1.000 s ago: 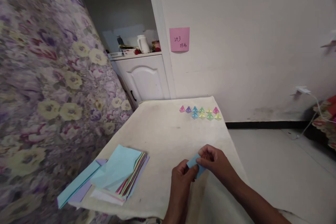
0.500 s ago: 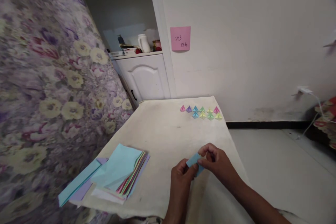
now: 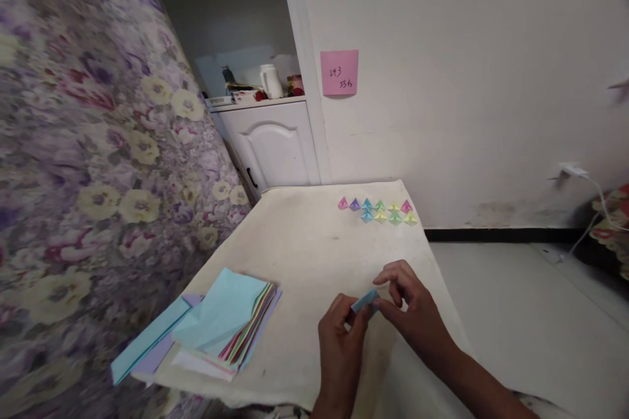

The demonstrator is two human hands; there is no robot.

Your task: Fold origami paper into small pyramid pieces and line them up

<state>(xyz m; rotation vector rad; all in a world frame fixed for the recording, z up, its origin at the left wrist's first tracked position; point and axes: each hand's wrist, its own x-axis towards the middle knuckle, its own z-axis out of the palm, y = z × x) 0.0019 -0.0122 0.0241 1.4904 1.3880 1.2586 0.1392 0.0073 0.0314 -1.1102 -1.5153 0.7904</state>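
Blue folded paper (image 3: pixel 362 302): between your two hands, tilted, over the near right part of the cream-covered table (image 3: pixel 295 242).
Crooked crease: likely if your thumbs press unevenly and the layers slide.
Paper slipping: possible if your left pinch loosens, since your right fingers seem to give little support.
Left hand (image 3: pixel 343 334): bent inward, thumb and fingers closed on the paper's left part.
Right hand (image 3: pixel 410 301): half open, fingers arched above the thumb, which reaches the paper's right end; whether it grips, I cannot tell.
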